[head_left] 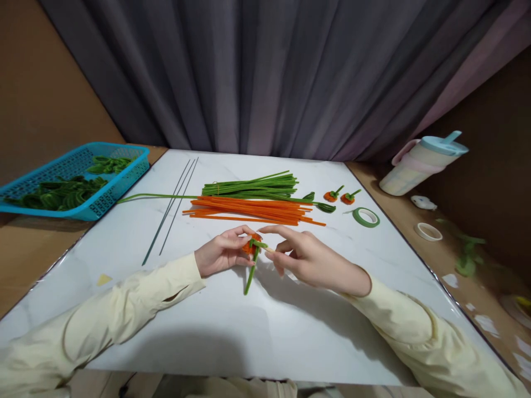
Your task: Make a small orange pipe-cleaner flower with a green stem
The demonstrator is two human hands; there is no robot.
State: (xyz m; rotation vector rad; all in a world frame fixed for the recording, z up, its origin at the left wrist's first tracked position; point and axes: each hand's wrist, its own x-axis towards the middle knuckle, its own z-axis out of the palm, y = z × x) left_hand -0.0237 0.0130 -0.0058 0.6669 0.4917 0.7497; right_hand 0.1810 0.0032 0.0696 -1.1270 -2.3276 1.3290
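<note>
My left hand [222,253] is closed round a small orange pipe-cleaner flower [251,245] whose green stem [250,276] hangs down toward the white table [232,326]. My right hand [305,255] pinches the green pipe cleaner at the flower's top with thumb and forefinger, other fingers curled. Behind them lie a bundle of orange pipe cleaners [253,210] and a bundle of green pipe cleaners [253,186]. Two finished orange flowers [340,195] lie at the back right.
A roll of green tape [365,216] lies right of the bundles. Thin metal wires [172,209] lie to the left. A blue basket [103,199] of green pieces stands at far left. A pastel drinking jug [418,166] and a white tape roll [429,231] sit at right.
</note>
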